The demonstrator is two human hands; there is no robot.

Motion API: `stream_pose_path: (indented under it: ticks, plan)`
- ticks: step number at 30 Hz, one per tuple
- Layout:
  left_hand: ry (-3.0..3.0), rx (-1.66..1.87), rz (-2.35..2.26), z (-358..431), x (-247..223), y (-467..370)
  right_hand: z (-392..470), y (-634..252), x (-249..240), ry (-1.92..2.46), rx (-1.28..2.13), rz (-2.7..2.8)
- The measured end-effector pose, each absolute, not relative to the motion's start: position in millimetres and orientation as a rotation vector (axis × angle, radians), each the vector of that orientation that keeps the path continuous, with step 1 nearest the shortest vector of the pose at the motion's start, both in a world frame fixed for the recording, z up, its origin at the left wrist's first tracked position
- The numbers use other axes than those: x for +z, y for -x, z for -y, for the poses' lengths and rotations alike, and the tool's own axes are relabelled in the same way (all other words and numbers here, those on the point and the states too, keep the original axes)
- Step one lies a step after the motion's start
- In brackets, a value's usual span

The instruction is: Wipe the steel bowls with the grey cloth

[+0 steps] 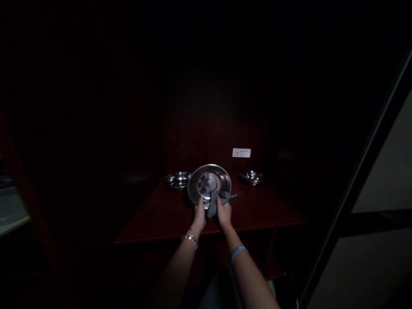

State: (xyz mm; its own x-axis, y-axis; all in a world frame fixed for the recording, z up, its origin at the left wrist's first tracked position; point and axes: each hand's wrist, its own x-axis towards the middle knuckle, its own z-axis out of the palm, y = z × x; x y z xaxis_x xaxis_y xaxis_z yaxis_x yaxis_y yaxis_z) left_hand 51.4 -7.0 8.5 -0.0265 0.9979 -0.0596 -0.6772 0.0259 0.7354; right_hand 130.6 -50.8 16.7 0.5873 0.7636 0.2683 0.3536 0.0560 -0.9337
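A round, shiny metal plate (210, 177) is tilted up in front of me above the dark red tabletop, its inner face toward me. My left hand (200, 214) grips the near rim, thumb on the inside. In my right hand (224, 213) is a grey cloth (212, 205), bunched against the lower right of the plate, with one end sticking out to the right. The cloth covers part of the rim, and the fingers of both hands behind the plate are hidden.
The dark red table (257, 210) carries a shallow metal dish (179, 180) at the left, partly behind the plate, and stacked metal bowls (252, 177) at the right. A white socket panel (241, 152) sits on the back wall. The surroundings are very dark.
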Motion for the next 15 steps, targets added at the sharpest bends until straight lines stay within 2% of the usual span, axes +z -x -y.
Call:
stream_pose_path:
  ticks: [15]
  plan:
    - [-0.634,1.445,-0.691,4.5,4.0,-54.1,52.1,-131.3,17.3,1.535,0.420,0.963]
